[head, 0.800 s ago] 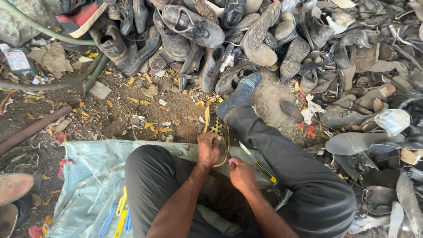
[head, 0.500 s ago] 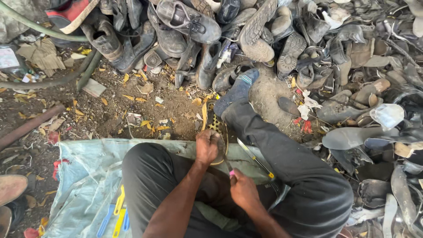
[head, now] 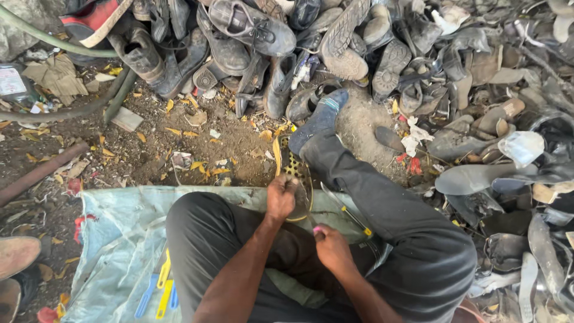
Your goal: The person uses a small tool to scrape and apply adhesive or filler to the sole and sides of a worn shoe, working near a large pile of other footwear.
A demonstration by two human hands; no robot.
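I sit on a pale blue sheet with my right leg stretched out, its foot in a blue sock. My left hand grips the near end of a worn shoe sole with a yellow rim and grid pattern, which lies between my legs. My right hand is closed around a small pink-handled tool, a short way below the sole and not touching it. The tool's tip is hidden by my fingers.
A large heap of old dark shoes and loose soles fills the top and right. A yellow-handled screwdriver lies by my right thigh. Blue and yellow plastic pieces lie on the sheet. A rusty pipe and a hose lie at the left.
My right hand has drawn back a little toward my body, away from the sole. My left hand stays on the sole. The view has shifted slightly.
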